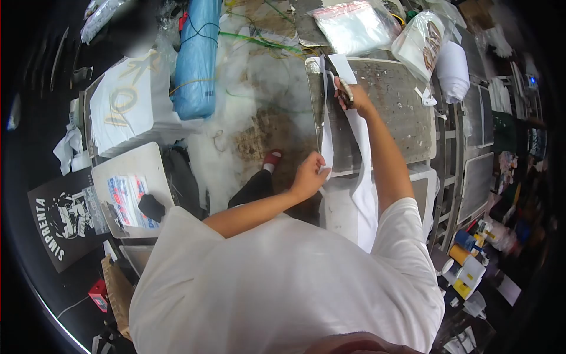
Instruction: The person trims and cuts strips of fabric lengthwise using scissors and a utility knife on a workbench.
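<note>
My right hand is closed round scissors above the grey board. Beside and below them runs a long band of white sheet material, which hangs down toward my body. A narrow white strip lies to its left, with a dark gap between the two. My left hand pinches the lower end of this narrow strip, close to the board's near left corner. The scissors' blades are hard to make out against the material.
The worn grey board carries small scraps. Behind it lie clear plastic bags and a white roll. A blue wrapped roll and a stack of printed white sheets stand left. A metal rack borders the right.
</note>
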### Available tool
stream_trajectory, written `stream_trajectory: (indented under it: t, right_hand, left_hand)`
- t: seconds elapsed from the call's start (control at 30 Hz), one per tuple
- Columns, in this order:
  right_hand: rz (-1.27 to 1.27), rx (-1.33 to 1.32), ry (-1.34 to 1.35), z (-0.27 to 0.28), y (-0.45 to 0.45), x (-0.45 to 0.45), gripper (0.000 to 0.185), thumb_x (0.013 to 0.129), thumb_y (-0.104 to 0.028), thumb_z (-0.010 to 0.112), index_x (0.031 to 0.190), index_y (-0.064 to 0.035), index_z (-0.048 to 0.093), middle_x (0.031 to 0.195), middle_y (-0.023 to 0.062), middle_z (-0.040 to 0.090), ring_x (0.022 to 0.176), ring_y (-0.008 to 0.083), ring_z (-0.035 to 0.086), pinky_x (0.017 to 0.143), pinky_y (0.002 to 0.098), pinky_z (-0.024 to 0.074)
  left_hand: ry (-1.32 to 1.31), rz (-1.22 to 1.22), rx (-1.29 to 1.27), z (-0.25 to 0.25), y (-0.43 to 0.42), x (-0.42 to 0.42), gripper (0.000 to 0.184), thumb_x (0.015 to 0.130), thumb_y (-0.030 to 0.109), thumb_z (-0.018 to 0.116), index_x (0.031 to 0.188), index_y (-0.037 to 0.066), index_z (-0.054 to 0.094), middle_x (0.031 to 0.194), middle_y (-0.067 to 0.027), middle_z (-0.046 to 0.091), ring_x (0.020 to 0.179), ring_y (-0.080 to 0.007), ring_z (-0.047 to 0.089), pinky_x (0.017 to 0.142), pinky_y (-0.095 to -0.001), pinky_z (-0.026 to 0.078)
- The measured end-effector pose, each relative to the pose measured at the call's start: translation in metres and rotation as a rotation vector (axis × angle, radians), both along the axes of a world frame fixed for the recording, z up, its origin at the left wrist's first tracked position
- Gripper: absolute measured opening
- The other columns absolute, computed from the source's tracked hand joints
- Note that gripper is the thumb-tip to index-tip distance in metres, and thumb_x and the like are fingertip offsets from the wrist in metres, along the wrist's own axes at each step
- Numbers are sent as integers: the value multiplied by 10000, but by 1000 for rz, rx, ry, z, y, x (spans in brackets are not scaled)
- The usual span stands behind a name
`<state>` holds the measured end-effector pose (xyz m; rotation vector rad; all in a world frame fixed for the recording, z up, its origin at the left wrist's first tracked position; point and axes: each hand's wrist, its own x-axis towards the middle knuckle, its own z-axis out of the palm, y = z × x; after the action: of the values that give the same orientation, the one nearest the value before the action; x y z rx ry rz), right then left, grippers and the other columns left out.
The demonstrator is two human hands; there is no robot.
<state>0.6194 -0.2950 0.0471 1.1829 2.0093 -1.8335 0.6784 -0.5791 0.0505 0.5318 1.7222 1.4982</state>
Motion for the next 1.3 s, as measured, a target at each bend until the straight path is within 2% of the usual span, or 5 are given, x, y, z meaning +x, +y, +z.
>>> stream_trajectory:
  t: [0.37, 0.53, 0.83, 1.03, 1.3]
  right_hand:
    - [-101, 120, 96, 4, -20, 5, 554, 833, -554, 672, 730, -10, 658, 541, 28, 563, 439, 101, 510, 433, 273, 367]
    - [-138, 216, 129, 36, -53, 89, 587, 790, -508, 724, 1185, -78, 654, 714, 52, 634, 663, 127, 602, 622, 285, 458]
    - [-283, 509, -344, 70, -266, 337, 500, 761, -141, 718, 1250, -118, 619, 915, 130, 678, 832, 280, 633, 793, 377, 493]
    - [-381, 790, -336, 31, -365, 442, 483, 734, -95, 726, 1209, -124, 642, 971, 137, 655, 904, 330, 603, 818, 420, 478]
    - [-612, 740, -581, 34, -357, 459, 321, 775, -192, 696, 1069, -63, 704, 1046, 189, 675, 949, 367, 636, 859, 406, 502]
  left_hand:
    - [-42, -196, 20, 6, -17, -12, 70, 876, 6, 632, 926, 20, 586, 697, 35, 502, 614, -17, 419, 545, -201, 333]
    - [-262, -416, -31, -17, -31, -17, 165, 918, 5, 577, 1049, -17, 676, 867, -17, 674, 715, -41, 553, 626, -191, 430]
    - [-152, -713, 391, 169, 21, -77, 221, 919, 51, 599, 1118, -14, 668, 993, -58, 691, 896, -93, 609, 814, -217, 469]
    - [341, -824, 883, 296, 57, -82, 290, 891, 149, 656, 1163, 52, 678, 1042, -120, 702, 935, -170, 642, 844, -290, 486]
    - [661, -560, 1240, 404, 56, -55, 299, 863, -41, 543, 1135, -161, 580, 1131, -275, 622, 1049, -353, 623, 1000, -410, 446]
